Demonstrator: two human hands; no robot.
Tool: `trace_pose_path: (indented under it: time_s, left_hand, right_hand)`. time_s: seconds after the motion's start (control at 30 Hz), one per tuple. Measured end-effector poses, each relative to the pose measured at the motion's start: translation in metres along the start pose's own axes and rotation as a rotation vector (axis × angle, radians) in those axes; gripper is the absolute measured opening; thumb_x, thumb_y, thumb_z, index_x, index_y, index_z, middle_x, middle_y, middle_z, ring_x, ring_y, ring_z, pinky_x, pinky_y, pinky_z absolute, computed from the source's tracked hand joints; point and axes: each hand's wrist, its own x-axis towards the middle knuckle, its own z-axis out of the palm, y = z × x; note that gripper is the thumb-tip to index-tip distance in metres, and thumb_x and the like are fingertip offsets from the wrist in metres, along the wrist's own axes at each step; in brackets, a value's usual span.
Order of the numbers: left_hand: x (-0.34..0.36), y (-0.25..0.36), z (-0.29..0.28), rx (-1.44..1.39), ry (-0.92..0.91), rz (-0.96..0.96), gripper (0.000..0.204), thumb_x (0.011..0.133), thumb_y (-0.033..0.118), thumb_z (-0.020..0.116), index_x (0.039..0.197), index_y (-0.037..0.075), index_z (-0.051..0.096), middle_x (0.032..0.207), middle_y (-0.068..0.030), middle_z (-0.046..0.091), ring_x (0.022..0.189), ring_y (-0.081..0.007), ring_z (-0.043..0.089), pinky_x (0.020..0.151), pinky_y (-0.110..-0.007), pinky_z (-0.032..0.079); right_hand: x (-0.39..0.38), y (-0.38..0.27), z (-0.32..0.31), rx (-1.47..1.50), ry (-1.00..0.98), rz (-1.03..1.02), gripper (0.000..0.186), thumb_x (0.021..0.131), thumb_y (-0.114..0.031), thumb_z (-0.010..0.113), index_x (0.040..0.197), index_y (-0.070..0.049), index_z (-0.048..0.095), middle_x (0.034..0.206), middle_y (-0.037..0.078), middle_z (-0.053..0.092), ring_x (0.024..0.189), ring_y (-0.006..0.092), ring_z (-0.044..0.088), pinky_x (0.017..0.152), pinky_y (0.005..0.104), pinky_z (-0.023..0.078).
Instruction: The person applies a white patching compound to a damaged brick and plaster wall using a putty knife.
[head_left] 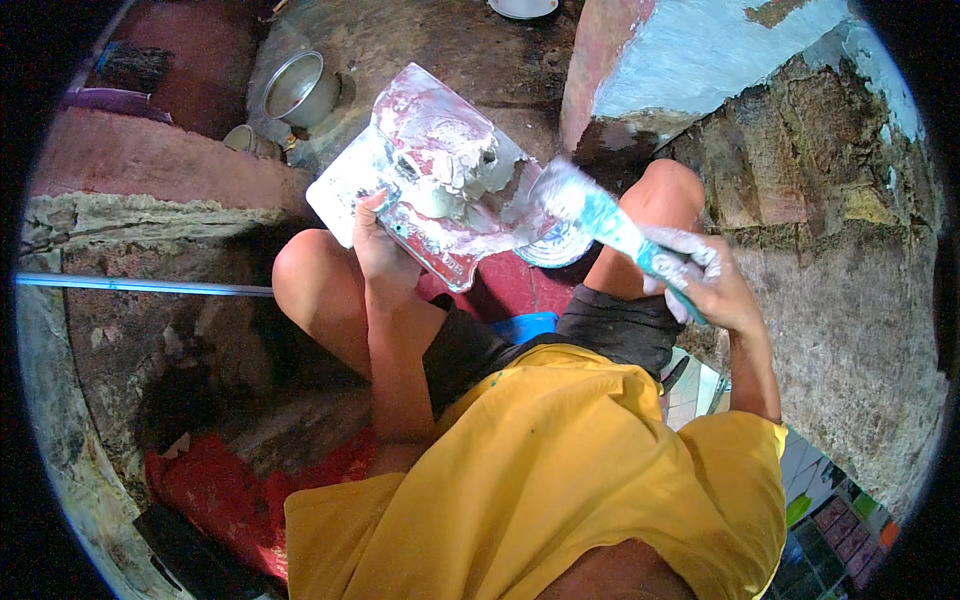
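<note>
My left hand (388, 245) grips the lower edge of a flat, angular panel (425, 105), tilted above my knees. White, pink and red show on it under smears of paste. A thick mound of whitish putty (450, 195) sits near its middle. My right hand (700, 278), with pale residue on its fingers, is closed around the green-blue handle of a putty knife (590, 208). Its broad blade, coated in white, lies at the panel's right edge; whether they touch I cannot tell. Below the blade, a round blue-and-white container (556, 248) is partly hidden.
A metal pot (304, 90) stands at the far left, and a white dish (523, 8) at the top edge. Rough walls stand at right, one part painted light blue (700, 60). A thin pale blue rod (150, 285) reaches toward my left knee. Red material (230, 490) lies lower left.
</note>
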Motion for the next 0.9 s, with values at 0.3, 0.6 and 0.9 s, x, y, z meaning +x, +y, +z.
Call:
trace_pose_path:
  time_s: [0.3,0.6,0.9]
  left_hand:
    - [-0.013,-0.013,0.018,0.031,0.134,-0.154,0.035,0.073,0.02,0.055,0.102,0.001,0.052,0.088,-0.0111,0.06,0.077,-0.0256,0.06,0.071,-0.038,0.049]
    - [-0.015,-0.012,0.029,0.205,0.175,-0.436,0.04,0.071,0.016,0.054,0.108,0.0,0.05,0.093,-0.0131,0.06,0.079,-0.026,0.06,0.073,-0.038,0.049]
    - [-0.003,-0.013,0.019,0.091,0.062,-0.317,0.044,0.076,0.016,0.048,0.114,-0.004,0.045,0.102,-0.0173,0.058,0.089,-0.0277,0.06,0.081,-0.039,0.049]
  right_hand:
    - [0.012,0.018,0.006,-0.103,0.002,0.048,0.035,0.085,-0.008,0.054,0.12,-0.007,0.052,0.068,0.0,0.058,0.046,0.0047,0.045,0.04,0.0198,0.037]
    - [0.034,0.018,0.002,-0.569,0.232,-0.333,0.028,0.078,-0.004,0.056,0.106,0.0,0.059,0.087,0.009,0.064,0.075,0.0126,0.059,0.066,0.0268,0.048]
    - [0.019,-0.011,-0.01,-1.227,0.21,-0.764,0.039,0.064,-0.004,0.063,0.102,-0.014,0.063,0.099,0.01,0.058,0.085,0.0275,0.059,0.071,0.0361,0.049]
